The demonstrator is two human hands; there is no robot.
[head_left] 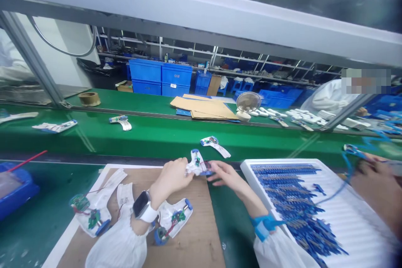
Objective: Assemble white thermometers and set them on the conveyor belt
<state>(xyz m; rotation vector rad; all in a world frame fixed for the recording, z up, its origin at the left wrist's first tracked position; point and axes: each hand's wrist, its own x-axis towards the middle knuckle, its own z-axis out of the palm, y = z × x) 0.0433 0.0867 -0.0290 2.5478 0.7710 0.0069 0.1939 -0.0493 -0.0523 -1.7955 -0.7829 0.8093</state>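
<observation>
My left hand (171,179), with a white watch on its wrist, grips a white plastic device housing (196,162) with a green circuit board inside. My right hand (226,174), wearing a blue wrist strap, has its fingertips on the right end of the same housing, by a dark part and thin wires. Its other fingers are spread. Below on the brown cardboard (194,234) lie more open housings: one on the left (102,213) and one on the right (181,214), each with boards and red wires. My left forearm partly hides them.
A white foam tray (351,213) with many small blue parts stands at right; a co-worker's hand (377,188) reaches in beside it. Another housing (215,144) lies on the green belt (163,138) ahead. A blue bin (19,192) sits at left, a small fan (248,102) behind.
</observation>
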